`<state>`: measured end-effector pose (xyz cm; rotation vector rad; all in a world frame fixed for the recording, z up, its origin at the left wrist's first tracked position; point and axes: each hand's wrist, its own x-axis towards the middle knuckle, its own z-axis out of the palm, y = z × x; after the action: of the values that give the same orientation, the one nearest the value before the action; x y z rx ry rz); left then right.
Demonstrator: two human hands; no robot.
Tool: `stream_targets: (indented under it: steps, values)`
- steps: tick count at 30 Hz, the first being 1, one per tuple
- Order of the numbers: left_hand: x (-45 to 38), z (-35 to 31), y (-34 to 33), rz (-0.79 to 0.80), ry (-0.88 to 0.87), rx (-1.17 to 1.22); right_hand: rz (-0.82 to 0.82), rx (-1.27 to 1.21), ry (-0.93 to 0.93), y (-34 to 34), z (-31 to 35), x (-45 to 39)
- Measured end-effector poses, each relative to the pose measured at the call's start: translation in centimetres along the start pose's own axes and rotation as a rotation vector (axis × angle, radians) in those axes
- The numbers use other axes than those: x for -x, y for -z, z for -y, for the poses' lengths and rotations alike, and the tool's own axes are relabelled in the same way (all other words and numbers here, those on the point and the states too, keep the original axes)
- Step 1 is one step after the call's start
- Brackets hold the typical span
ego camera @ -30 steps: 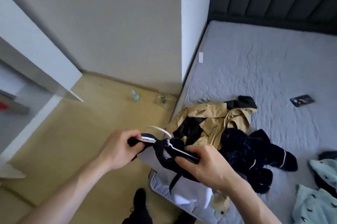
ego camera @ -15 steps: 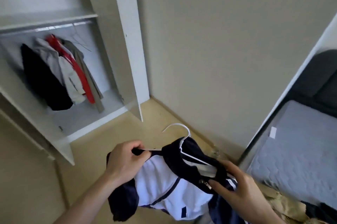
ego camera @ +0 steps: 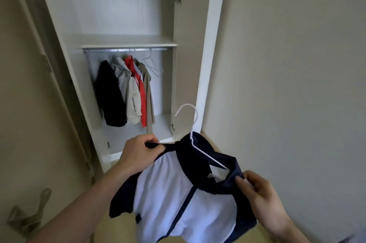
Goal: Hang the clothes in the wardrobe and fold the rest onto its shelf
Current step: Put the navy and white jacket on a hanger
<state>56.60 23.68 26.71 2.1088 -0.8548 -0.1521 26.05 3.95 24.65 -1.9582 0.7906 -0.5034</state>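
Two hands hold a jacket before the wardrobe

Left hand (ego camera: pixel 138 153) pinches the navy shoulder of the jacket (ego camera: pixel 178 199); right hand (ego camera: pixel 261 195) grips its collar. A white hanger (ego camera: pixel 195 122) sits inside it, facing the open wardrobe (ego camera: pixel 128 44), where four garments (ego camera: pixel 126 92) hang.

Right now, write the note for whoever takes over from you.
Left hand grips the jacket at one shoulder; right hand pinches the other.
Jacket is on a white hanger, held in front of the open wardrobe.
Done: four garments hang on the rail, with a bare hanger beside them.
Left: hook this one on the rail. The shelf shows nothing folded.
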Motion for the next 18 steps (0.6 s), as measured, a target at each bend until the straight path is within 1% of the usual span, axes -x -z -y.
stream_targets:
  steps: [4, 8, 18]
  values:
    - [-4.2, 1.7, 1.8, -0.014, -0.027, -0.034, 0.027, -0.066, 0.036, -2.1, 2.2, -6.0]
    - [-8.8, 2.2, 3.0, -0.017, -0.041, -0.057, 0.037, -0.128, 0.032, -3.0, 2.4, -12.0]
    - [-22.0, 0.0, 0.6, -0.006, 0.001, -0.145, 0.084, -0.305, -0.013, -0.3, 1.1, -27.8]
